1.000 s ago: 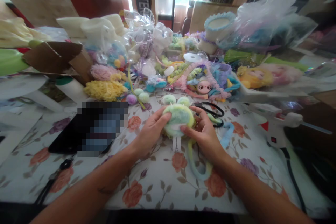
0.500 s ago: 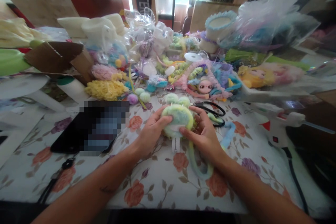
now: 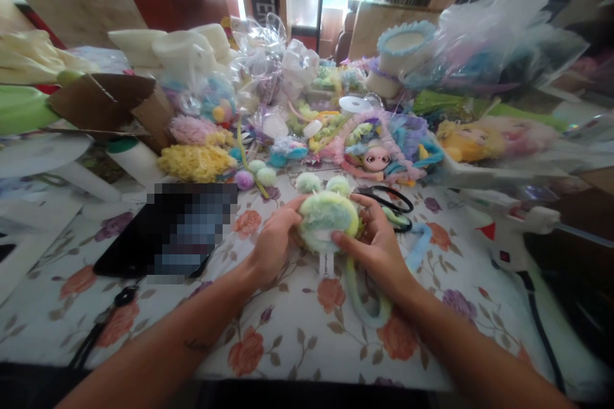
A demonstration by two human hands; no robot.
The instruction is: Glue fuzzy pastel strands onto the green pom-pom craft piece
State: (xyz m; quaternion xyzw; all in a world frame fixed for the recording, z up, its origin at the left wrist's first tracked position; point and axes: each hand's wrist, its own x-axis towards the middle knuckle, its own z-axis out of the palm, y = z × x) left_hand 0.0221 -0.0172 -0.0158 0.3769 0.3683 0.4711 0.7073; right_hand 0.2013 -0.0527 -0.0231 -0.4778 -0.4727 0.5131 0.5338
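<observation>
Between both hands is a round, fuzzy yellow-green plush piece (image 3: 328,217) with a pale blue-green middle and a small white tag (image 3: 327,264) hanging below. Two pale green pompoms (image 3: 307,183) stand at its top edge. My left hand (image 3: 275,236) grips its left side, fingers bent behind it. On the right, my right hand (image 3: 377,239) holds the rim, thumb pressed on the lower front and fingers behind. A blue-green fuzzy strip (image 3: 367,307) loops on the cloth under my right wrist. Black-handled scissors (image 3: 391,197) lie just beyond the right hand.
A dark tablet or phone (image 3: 129,236) lies left on the flowered tablecloth (image 3: 211,326). A white glue gun (image 3: 508,230) with a black cord stands right. Behind are pompoms (image 3: 256,172), a doll face (image 3: 375,158), plastic bags and a cardboard box (image 3: 103,102).
My left thumb has moved off the front of the plush piece to its left edge. The pompoms at the top have spread apart slightly, and the piece has shifted a little right.
</observation>
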